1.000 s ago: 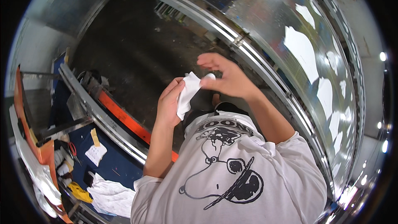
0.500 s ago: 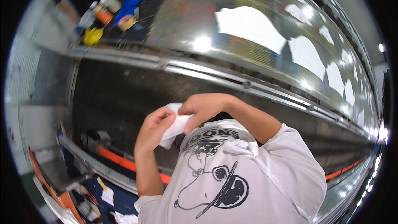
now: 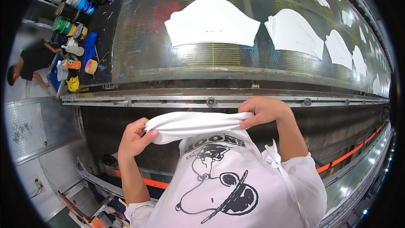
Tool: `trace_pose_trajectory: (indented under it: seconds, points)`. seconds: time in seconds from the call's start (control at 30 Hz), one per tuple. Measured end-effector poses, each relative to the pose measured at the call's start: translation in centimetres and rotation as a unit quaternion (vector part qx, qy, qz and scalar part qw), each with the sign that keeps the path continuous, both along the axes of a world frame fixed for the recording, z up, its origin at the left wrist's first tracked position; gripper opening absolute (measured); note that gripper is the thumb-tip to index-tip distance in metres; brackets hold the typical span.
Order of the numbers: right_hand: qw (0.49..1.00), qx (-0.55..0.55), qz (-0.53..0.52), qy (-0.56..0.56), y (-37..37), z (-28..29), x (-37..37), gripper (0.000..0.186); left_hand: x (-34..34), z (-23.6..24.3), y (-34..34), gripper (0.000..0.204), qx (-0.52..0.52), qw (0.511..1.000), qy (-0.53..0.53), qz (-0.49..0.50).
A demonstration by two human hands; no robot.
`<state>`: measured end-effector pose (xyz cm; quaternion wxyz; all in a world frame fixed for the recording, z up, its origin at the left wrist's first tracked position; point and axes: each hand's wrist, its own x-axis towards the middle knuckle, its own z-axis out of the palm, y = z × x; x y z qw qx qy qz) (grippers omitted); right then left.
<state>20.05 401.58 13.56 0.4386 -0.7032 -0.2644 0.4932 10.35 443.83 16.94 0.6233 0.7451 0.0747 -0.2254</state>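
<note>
A white piece of fabric [image 3: 198, 126] is stretched sideways in front of my chest, gathered into loose lengthwise folds. My left hand [image 3: 136, 138] pinches its left end between thumb and fingers. At the other end, my right hand [image 3: 266, 112] grips the fabric with thumb below and fingers above. Beyond the metal rail, a white cut fabric panel [image 3: 213, 23] with a curved top lies flat on the long table [image 3: 147, 59]. Another white panel [image 3: 293, 33] lies to its right, and several more follow in a row. Small dark printing shows on the nearest ones.
A metal rail [image 3: 177, 101] runs along the table's near edge. At the far left stand paint tubs [image 3: 63, 25], a tape roll [image 3: 90, 66] and a yellow cloth [image 3: 73, 84]. Another person [image 3: 36, 59] is beside them. An orange bar [image 3: 155, 183] runs low behind me.
My hands have moved apart, and the fabric bunched between them is now drawn out wide. My view has turned and shifted, showing the table panels and the other person more fully.
</note>
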Motion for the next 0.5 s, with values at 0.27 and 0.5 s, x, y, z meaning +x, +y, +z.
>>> trace_pose_trajectory:
  seconds: [0.27,0.5]
  points:
    - [0.907,0.14,-0.389,0.083,1.6,-1.2,2.8,0.024,9.6,-1.7,4.6,0.018,0.036,0.994,-0.092,0.039]
    - [0.857,0.14,-0.479,0.125,10.2,-4.3,10.5,0.027,20.7,-3.6,11.8,0.019,0.057,0.997,-0.049,0.031]
